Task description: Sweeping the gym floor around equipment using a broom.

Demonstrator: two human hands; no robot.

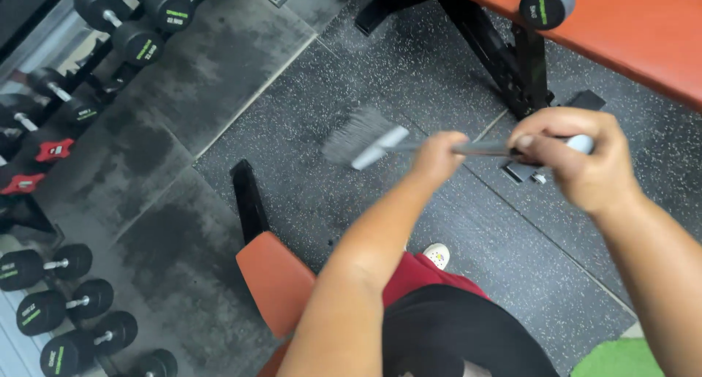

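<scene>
Running down the far left edge, a rack of dumbbells (110,26) holds black round-ended weights with metal handles, and more dumbbells (55,311) lie in a row at the lower left. The rubber floor (219,92) next to them is dark grey with pale flecks, laid in large tiles. An orange bench pad (274,278) sits at the lower middle, with a black foot bar (248,198) of its frame reaching out onto the floor.

Above that, the broom head (360,137) — grey bristles on a pale block — is blurred, so whether the bristles touch the floor is hard to say. Its thin grey handle (482,149) runs rightward from the head. The left hand (436,157) is closed around the handle just behind the head, fingers curled fully about it, seen from the back of the hand. Below it a white shoe (437,255) shows beside red shorts (420,271).

Further right the right hand (574,154) grips the handle's white-capped top end in a fist, thumb laid along the shaft and fingers wrapped tight — no gap showing. Behind both hands stands a second bench, its orange pad (636,33) on a black frame (512,62), with a single black dumbbell (547,4) resting on the pad. A patch of green turf (621,359) shows at the bottom right corner.
</scene>
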